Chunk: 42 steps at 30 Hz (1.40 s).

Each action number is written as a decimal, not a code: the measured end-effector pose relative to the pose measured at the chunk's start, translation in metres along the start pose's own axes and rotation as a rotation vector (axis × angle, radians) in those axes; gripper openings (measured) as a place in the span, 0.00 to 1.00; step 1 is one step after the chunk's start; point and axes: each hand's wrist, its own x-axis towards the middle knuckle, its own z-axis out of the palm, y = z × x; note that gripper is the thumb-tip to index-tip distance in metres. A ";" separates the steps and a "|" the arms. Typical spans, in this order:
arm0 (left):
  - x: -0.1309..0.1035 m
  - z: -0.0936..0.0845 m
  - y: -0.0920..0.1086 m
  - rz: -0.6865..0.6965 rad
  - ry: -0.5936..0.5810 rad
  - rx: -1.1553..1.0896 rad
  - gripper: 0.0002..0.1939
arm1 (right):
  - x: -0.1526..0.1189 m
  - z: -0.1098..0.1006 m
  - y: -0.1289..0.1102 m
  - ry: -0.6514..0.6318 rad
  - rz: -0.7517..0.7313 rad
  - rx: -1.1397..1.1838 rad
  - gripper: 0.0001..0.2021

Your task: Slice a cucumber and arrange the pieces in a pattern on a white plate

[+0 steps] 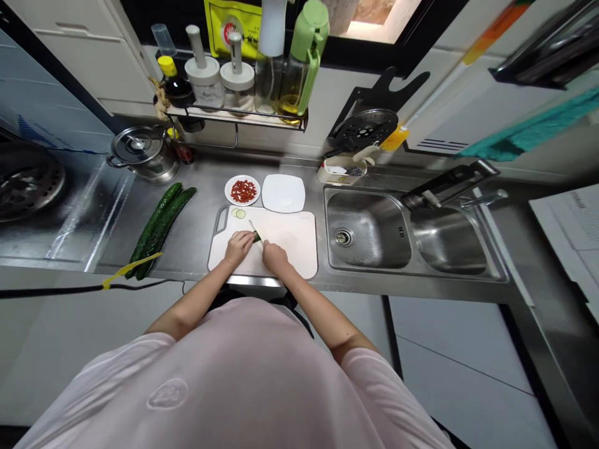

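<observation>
Hands point(256, 251) w/ knife point(256, 231) on board point(290, 240), steel ctr point(187, 243).

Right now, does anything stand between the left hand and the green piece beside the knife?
Nothing visible does: the left hand is at the green piece, and the knife is on the piece's right.

the plate point(283, 193) lies behind the cutting board point(294, 243), left of the sink point(369, 231).

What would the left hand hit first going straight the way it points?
The green piece at the left hand's fingertips, then probably the knife just beyond; depth is unclear from this view.
</observation>
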 end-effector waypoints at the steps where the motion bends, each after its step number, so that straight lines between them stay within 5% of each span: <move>1: 0.000 0.000 0.000 0.002 -0.001 0.000 0.12 | 0.002 0.000 -0.001 0.010 -0.004 -0.001 0.12; 16: 0.000 0.001 0.000 -0.017 0.008 -0.012 0.13 | -0.031 0.003 0.011 -0.059 0.025 -0.008 0.11; 31: 0.001 0.001 0.001 -0.015 0.001 -0.007 0.13 | -0.008 -0.004 -0.003 -0.055 0.050 -0.012 0.11; 42: 0.001 0.001 0.001 -0.015 0.005 -0.008 0.12 | -0.027 0.006 0.008 -0.041 0.030 0.000 0.10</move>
